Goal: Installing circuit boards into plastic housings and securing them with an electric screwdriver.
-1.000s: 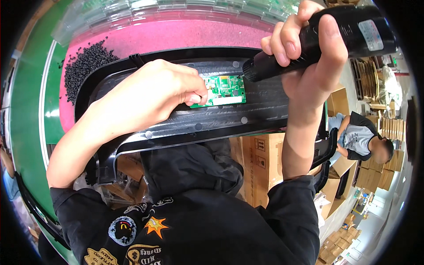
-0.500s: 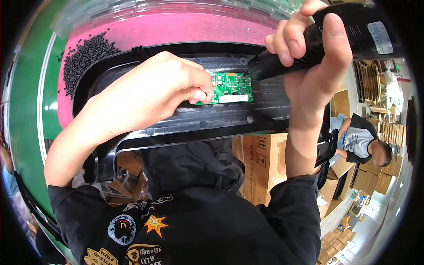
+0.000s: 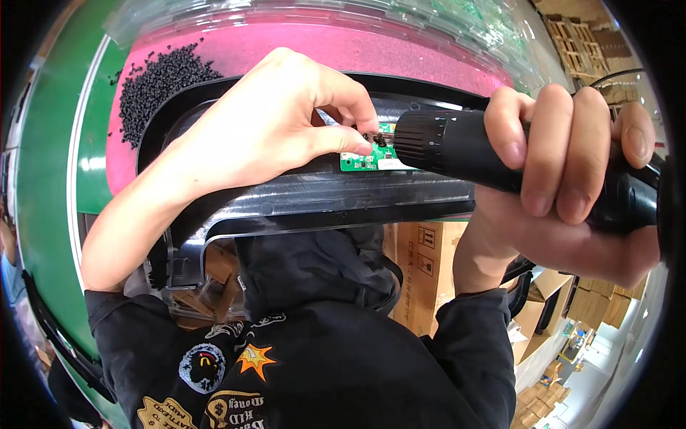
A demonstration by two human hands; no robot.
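Note:
A green circuit board lies in a long black plastic housing before me. My right hand is wrapped around a black electric screwdriver, held roughly level with its tip pointing left over the board. Above the board, my left hand pinches small dark screws between thumb and forefinger at the driver's bit. Fingers and tool cover much of the board. Whether a screw sits on the bit I cannot tell.
A heap of small black screws lies on the pink mat at the far left. Clear plastic trays line the back. Below the housing stands a cardboard box. A dark cord runs at the upper right.
My left hand has come off the board's left end and now pinches screws by the bit. The screwdriver has swung round to a more level pose, with my right hand lower and farther right.

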